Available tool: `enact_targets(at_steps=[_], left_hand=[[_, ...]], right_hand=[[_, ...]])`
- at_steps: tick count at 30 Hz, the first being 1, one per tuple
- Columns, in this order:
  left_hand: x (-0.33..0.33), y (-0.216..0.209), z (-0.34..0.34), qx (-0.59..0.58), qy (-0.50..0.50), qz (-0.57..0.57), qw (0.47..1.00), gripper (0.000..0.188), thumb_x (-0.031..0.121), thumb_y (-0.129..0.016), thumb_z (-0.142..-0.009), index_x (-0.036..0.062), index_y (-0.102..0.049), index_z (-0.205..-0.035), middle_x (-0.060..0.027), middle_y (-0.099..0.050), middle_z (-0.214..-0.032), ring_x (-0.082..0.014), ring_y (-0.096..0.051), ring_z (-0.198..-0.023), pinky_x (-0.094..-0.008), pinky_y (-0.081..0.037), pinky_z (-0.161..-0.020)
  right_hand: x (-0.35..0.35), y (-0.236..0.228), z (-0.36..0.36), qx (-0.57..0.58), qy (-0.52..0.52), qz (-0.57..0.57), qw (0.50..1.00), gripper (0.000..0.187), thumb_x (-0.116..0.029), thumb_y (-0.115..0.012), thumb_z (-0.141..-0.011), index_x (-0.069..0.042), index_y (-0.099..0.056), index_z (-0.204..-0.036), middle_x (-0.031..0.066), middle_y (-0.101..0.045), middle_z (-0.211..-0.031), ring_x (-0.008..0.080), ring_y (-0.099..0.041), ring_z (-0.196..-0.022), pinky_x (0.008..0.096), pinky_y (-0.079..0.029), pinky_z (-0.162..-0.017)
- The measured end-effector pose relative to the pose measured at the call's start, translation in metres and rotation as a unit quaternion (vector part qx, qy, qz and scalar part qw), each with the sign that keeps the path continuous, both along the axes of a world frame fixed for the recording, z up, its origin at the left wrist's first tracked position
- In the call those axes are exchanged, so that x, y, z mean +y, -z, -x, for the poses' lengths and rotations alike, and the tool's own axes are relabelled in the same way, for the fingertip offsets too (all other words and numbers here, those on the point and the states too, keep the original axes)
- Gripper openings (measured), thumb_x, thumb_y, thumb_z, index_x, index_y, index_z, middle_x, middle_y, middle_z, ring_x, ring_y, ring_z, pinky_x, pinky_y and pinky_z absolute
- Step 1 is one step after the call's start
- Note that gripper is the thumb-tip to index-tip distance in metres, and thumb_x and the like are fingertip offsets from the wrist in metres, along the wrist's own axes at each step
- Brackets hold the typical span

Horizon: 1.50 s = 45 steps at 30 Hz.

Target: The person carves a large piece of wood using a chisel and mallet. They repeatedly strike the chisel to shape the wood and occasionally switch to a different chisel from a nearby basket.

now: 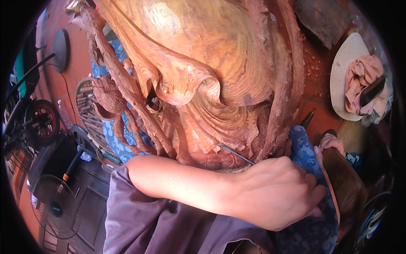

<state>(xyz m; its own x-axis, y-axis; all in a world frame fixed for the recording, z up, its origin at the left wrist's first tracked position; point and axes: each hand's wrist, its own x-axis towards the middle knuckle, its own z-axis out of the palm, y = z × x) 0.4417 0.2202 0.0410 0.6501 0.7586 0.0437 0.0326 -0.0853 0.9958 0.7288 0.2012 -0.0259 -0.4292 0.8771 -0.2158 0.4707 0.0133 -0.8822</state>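
A big carved wooden piece [220, 46], orange-brown with folded, flowing shapes and rough reddish strands, fills the space in front of me. From the left my bare forearm crosses below it, and my left hand [281, 192] is closed in a fist. From that fist a thin metal carving chisel [237, 154] points up and left, its tip against the lower folds; its handle is hidden in my grip. At the right, my right hand [332, 143] shows partly, its fingers curled at the top of a brown wooden block [344, 182]; its forearm cannot be made out.
A straw hat [342, 76] with pink cloth and a dark object lies at right, near wood shavings and a dark board [323, 19]. At left are a black fan [55, 207], a round basket [86, 101] of several tool handles, a plastic bottle [64, 114] and a wheel [42, 120].
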Motion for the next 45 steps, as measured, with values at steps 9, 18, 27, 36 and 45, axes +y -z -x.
enact_targets(at_steps=[9, 18, 27, 36, 45], left_hand=[[0.006, -0.001, 0.004, 0.016, 0.021, 0.009, 1.0, 0.029, 0.033, -0.061, -0.091, 0.0056, -0.054, -0.085, -0.0064, -0.051, -0.068, -0.024, -0.059, -0.057, -0.0355, -0.049, -0.047], [0.0, 0.004, 0.0, 0.016, -0.012, 0.027, 0.999, 0.029, 0.034, -0.062, -0.091, 0.006, -0.054, -0.086, -0.0076, -0.052, -0.069, -0.0259, -0.059, -0.059, -0.0366, -0.049, -0.05], [-0.005, 0.006, -0.002, 0.062, -0.03, 0.006, 0.998, 0.029, 0.033, -0.062, -0.091, 0.0053, -0.055, -0.087, -0.0079, -0.053, -0.071, -0.0268, -0.06, -0.06, -0.0379, -0.049, -0.05], [-0.001, 0.007, 0.0, 0.073, -0.074, -0.078, 0.992, 0.029, 0.034, -0.063, -0.089, 0.0052, -0.057, -0.091, -0.0059, -0.051, -0.072, -0.0238, -0.059, -0.061, -0.0349, -0.047, -0.05], [-0.004, 0.005, -0.002, 0.039, -0.079, -0.076, 0.993, 0.031, 0.036, -0.064, -0.087, 0.0059, -0.058, -0.091, -0.0041, -0.047, -0.072, -0.0216, -0.056, -0.06, -0.0328, -0.045, -0.05]], right_hand=[[-0.004, -0.007, -0.004, -0.015, 0.0, 0.008, 1.0, 0.037, 0.015, -0.069, -0.069, -0.007, -0.046, -0.09, 0.0049, -0.054, -0.074, 0.0173, -0.054, -0.069, 0.0383, -0.043, -0.09], [-0.003, 0.002, 0.003, 0.014, -0.025, -0.054, 0.998, 0.038, 0.016, -0.068, -0.069, -0.007, -0.046, -0.09, 0.0057, -0.054, -0.073, 0.0186, -0.054, -0.067, 0.0398, -0.045, -0.085], [-0.004, 0.018, 0.005, 0.028, 0.007, -0.141, 0.99, 0.034, 0.015, -0.07, -0.068, -0.005, -0.049, -0.086, 0.0073, -0.056, -0.069, 0.0209, -0.055, -0.064, 0.0432, -0.046, -0.082], [-0.005, 0.022, 0.01, 0.017, 0.017, -0.15, 0.988, 0.033, 0.015, -0.069, -0.071, -0.005, -0.048, -0.087, 0.006, -0.054, -0.07, 0.0188, -0.054, -0.065, 0.0391, -0.047, -0.081], [-0.002, 0.014, 0.009, 0.032, 0.024, -0.139, 0.99, 0.035, 0.016, -0.07, -0.069, -0.005, -0.048, -0.087, 0.0069, -0.055, -0.072, 0.0184, -0.054, -0.065, 0.0388, -0.047, -0.081]])
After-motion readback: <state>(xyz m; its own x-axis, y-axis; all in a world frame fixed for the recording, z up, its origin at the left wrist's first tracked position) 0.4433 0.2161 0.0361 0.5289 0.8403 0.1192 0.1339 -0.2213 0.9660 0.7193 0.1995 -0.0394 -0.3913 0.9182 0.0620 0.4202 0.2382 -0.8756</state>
